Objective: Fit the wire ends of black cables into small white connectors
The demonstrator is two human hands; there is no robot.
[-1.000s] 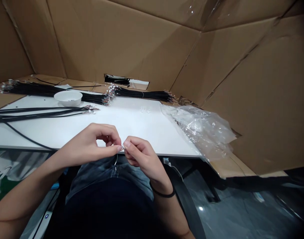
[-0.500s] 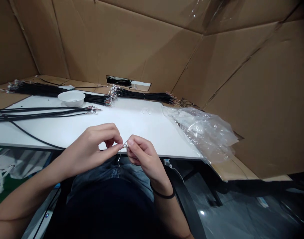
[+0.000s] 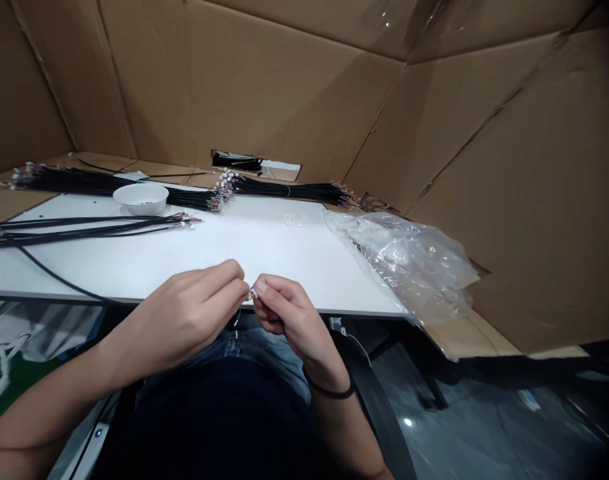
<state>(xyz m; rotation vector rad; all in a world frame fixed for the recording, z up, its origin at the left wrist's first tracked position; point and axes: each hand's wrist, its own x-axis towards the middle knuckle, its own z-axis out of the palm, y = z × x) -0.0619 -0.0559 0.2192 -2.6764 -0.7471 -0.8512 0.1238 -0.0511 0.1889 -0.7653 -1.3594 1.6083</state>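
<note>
Left hand (image 3: 197, 310) pinches thin coloured wires (image 3: 253, 294), fingertips pressed together; right hand (image 3: 289, 312) pinches same wires just beside, probably steadying such small parts. Black cables (image 3: 84, 235) beyond left hand, white bowl (image 3: 143, 209) behind them, likely kept within reach.

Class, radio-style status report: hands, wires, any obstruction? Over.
Right hand pinching coloured wires. Left hand at them, grip hidden. Nothing blocking; plastic bag off right, apart.
</note>
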